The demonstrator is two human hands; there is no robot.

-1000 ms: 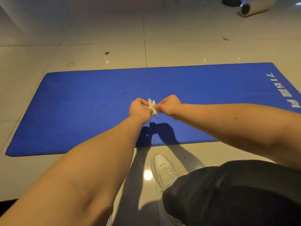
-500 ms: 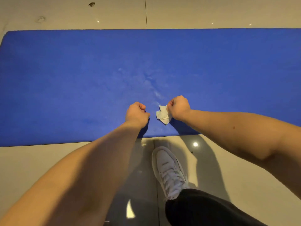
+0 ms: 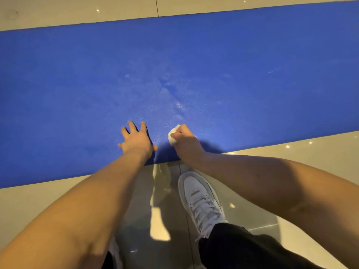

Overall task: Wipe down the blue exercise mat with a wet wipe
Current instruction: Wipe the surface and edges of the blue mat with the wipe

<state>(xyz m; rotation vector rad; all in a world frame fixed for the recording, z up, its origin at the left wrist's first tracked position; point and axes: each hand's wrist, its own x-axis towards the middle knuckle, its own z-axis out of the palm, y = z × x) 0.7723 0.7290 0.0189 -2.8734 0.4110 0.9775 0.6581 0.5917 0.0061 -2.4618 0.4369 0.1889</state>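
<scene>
Looking down on a blue exercise mat (image 3: 77,84) laid flat across a glossy beige tiled floor (image 3: 48,200). Gripping a bunched white wet wipe (image 3: 172,135) in the right hand (image 3: 184,144), fingers curled round it, with the wad poking out at the hand's front-left side and pressed to the mat close to its near edge. Spreading the left hand (image 3: 137,140) palm-down on the mat just beside, fingers straight and splayed, holding nothing, parted from the wipe by a narrow strip of blue. Beyond the wipe, faint pale scuffs and creases in the mat. Behind the right hand, on the floor, a white sneaker (image 3: 200,199) under a black trouser leg (image 3: 242,249).
</scene>
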